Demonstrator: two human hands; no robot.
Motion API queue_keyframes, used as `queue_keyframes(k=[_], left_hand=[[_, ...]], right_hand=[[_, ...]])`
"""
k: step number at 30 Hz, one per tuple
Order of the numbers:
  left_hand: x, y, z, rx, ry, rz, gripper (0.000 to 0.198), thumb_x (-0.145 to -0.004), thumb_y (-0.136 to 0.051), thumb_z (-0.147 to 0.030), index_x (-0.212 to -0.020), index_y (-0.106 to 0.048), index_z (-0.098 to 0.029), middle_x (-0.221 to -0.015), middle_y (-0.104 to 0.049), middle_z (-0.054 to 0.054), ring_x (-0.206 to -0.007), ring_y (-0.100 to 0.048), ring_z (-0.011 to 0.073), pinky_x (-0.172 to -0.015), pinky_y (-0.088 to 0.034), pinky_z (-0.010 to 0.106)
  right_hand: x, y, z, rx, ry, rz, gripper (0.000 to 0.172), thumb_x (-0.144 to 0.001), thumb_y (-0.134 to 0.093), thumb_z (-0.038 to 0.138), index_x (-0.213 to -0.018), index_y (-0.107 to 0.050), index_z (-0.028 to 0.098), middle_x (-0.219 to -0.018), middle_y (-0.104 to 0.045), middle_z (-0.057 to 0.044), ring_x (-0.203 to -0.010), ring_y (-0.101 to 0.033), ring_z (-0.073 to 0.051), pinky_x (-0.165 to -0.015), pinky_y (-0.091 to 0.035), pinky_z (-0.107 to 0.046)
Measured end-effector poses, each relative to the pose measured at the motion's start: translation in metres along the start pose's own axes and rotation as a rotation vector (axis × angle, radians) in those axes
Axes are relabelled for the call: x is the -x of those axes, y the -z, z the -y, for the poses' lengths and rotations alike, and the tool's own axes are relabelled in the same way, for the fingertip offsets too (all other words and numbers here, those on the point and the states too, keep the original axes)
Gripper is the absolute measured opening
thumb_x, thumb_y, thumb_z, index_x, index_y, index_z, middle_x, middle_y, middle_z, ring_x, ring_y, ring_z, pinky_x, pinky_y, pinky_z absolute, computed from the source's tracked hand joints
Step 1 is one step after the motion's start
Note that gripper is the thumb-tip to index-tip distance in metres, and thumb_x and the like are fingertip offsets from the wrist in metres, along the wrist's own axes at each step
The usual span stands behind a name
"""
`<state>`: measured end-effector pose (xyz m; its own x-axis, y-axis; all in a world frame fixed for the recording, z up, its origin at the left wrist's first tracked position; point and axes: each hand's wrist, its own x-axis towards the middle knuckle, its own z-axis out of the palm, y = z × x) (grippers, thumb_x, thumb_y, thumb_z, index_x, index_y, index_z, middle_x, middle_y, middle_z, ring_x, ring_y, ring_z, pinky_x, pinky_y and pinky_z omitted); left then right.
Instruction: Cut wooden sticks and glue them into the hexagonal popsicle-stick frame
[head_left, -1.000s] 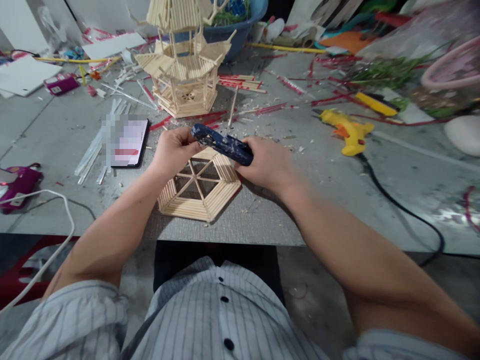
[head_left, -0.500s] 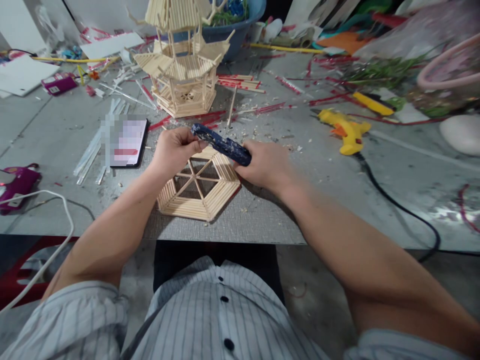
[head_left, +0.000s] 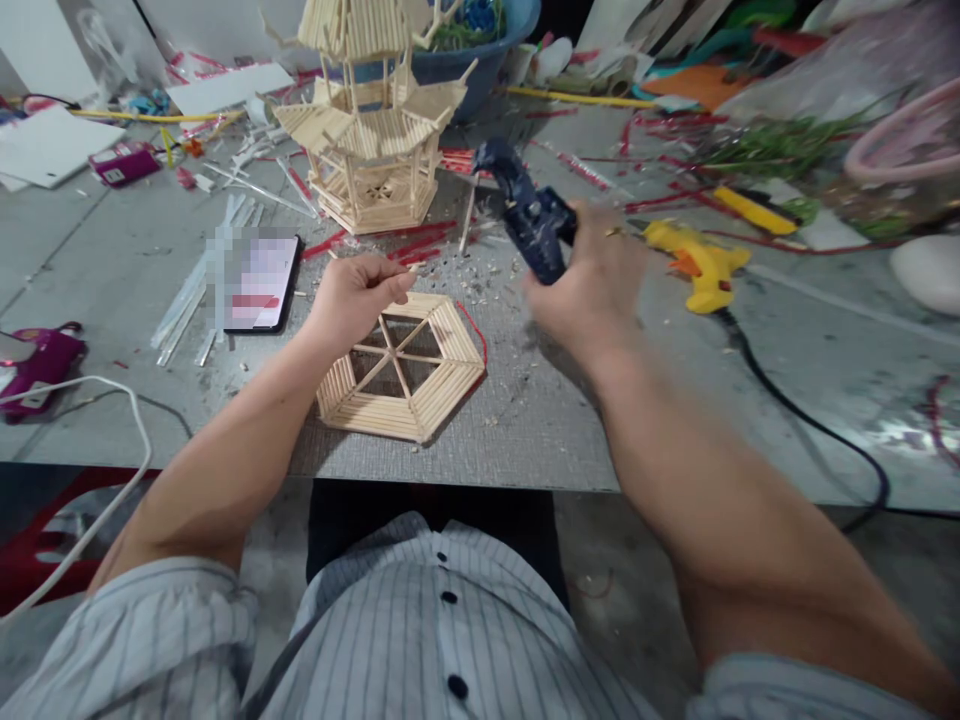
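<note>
A flat hexagonal frame of thin wooden sticks (head_left: 382,416), with spokes meeting at its centre, lies near the table's front edge. Over its back left part, my left hand (head_left: 364,300) is closed in a pinch; a small pale tip, perhaps a stick end, shows at the fingertips. My right hand (head_left: 592,290), blurred by motion, is wrapped round a dark blue hand tool (head_left: 536,225) to the right of the frame. The tool's head points up and left. Behind stands a tiered pagoda model of sticks (head_left: 382,135).
A phone (head_left: 262,285) and clear glue sticks (head_left: 176,290) lie at the left. On the right is a yellow glue gun (head_left: 701,265) with a black cable. Red strips and scraps litter the back, near a blue basin (head_left: 480,75) and a pink-rimmed basket (head_left: 862,165).
My right hand has moved right and away from my left hand, carrying the blue tool, which now tilts more upright. My left hand stays nearly in place, still pinched.
</note>
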<state>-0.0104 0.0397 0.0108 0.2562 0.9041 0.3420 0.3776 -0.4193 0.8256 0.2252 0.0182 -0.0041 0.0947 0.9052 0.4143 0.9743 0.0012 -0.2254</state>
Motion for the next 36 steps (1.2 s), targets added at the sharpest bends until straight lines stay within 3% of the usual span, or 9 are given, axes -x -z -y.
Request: queue_keyframes(k=[4, 8, 11, 15, 18, 25, 30, 36], left_hand=[[0.000, -0.001, 0.003, -0.007, 0.063, 0.044, 0.014, -0.074, -0.063, -0.027, -0.065, -0.066, -0.017, -0.052, -0.055, -0.002, -0.048, -0.039, 0.0069, -0.050, -0.032, 0.024], [-0.002, 0.004, 0.008, -0.003, 0.088, 0.125, 0.012, -0.071, -0.065, -0.027, -0.068, -0.070, -0.017, -0.054, -0.059, -0.002, -0.047, -0.040, 0.0061, -0.048, -0.032, 0.023], [-0.003, 0.014, 0.005, -0.041, 0.095, 0.331, 0.011, -0.068, -0.069, -0.028, -0.067, -0.072, -0.018, -0.052, -0.060, -0.002, -0.048, -0.046, 0.0074, -0.049, -0.035, 0.022], [-0.003, 0.024, -0.006, -0.217, 0.125, 0.768, 0.005, -0.062, -0.072, -0.026, -0.063, -0.074, -0.022, -0.054, -0.065, -0.003, -0.049, -0.053, 0.0085, -0.050, -0.037, 0.020], [0.000, 0.023, -0.011, -0.308, 0.085, 0.901, 0.003, -0.060, -0.071, -0.022, -0.060, -0.073, -0.024, -0.055, -0.067, -0.005, -0.049, -0.056, 0.0085, -0.050, -0.036, 0.018], [0.006, 0.014, -0.014, -0.297, 0.153, 0.912, 0.010, -0.054, -0.075, -0.013, -0.053, -0.070, -0.023, -0.050, -0.064, -0.007, -0.046, -0.056, 0.0086, -0.051, -0.036, 0.019], [0.007, 0.011, -0.018, -0.271, 0.265, 0.881, 0.014, -0.050, -0.076, -0.010, -0.049, -0.069, -0.021, -0.048, -0.062, -0.007, -0.048, -0.058, 0.0106, -0.054, -0.037, 0.021], [0.006, 0.012, -0.015, -0.335, 0.189, 0.969, 0.014, -0.056, -0.072, -0.009, -0.052, -0.069, -0.022, -0.050, -0.063, -0.006, -0.047, -0.053, 0.0094, -0.054, -0.034, 0.021]], right_hand=[[-0.002, -0.004, -0.008, 0.128, 0.034, 0.053, 0.054, -0.080, -0.054, 0.040, -0.126, -0.049, 0.012, -0.114, -0.058, -0.023, -0.106, -0.052, -0.038, -0.087, -0.030, -0.055], [0.000, -0.005, -0.005, 0.130, 0.036, 0.024, 0.058, -0.080, -0.056, 0.040, -0.131, -0.046, 0.015, -0.117, -0.057, -0.022, -0.108, -0.051, -0.037, -0.088, -0.029, -0.054], [0.000, -0.008, -0.007, 0.127, 0.030, 0.048, 0.059, -0.079, -0.058, 0.042, -0.129, -0.048, 0.013, -0.114, -0.058, -0.022, -0.107, -0.051, -0.038, -0.088, -0.029, -0.055], [-0.001, -0.013, -0.010, 0.075, 0.024, 0.109, 0.058, -0.076, -0.061, 0.041, -0.126, -0.051, 0.013, -0.111, -0.059, -0.022, -0.106, -0.052, -0.039, -0.087, -0.031, -0.055], [0.001, -0.014, -0.007, 0.052, 0.020, 0.162, 0.053, -0.075, -0.060, 0.036, -0.123, -0.053, 0.013, -0.111, -0.060, -0.023, -0.106, -0.053, -0.040, -0.087, -0.032, -0.055], [0.004, -0.014, -0.004, 0.070, 0.039, 0.228, 0.047, -0.077, -0.056, 0.034, -0.122, -0.054, 0.019, -0.110, -0.062, -0.021, -0.105, -0.054, -0.039, -0.086, -0.033, -0.054], [0.002, -0.016, -0.006, 0.059, 0.051, 0.226, 0.050, -0.073, -0.059, 0.033, -0.120, -0.056, 0.016, -0.108, -0.062, -0.023, -0.101, -0.055, -0.040, -0.084, -0.035, -0.054], [0.001, -0.019, -0.009, 0.020, 0.082, 0.226, 0.049, -0.074, -0.059, 0.036, -0.119, -0.055, 0.019, -0.105, -0.062, -0.021, -0.101, -0.055, -0.041, -0.086, -0.035, -0.058]])
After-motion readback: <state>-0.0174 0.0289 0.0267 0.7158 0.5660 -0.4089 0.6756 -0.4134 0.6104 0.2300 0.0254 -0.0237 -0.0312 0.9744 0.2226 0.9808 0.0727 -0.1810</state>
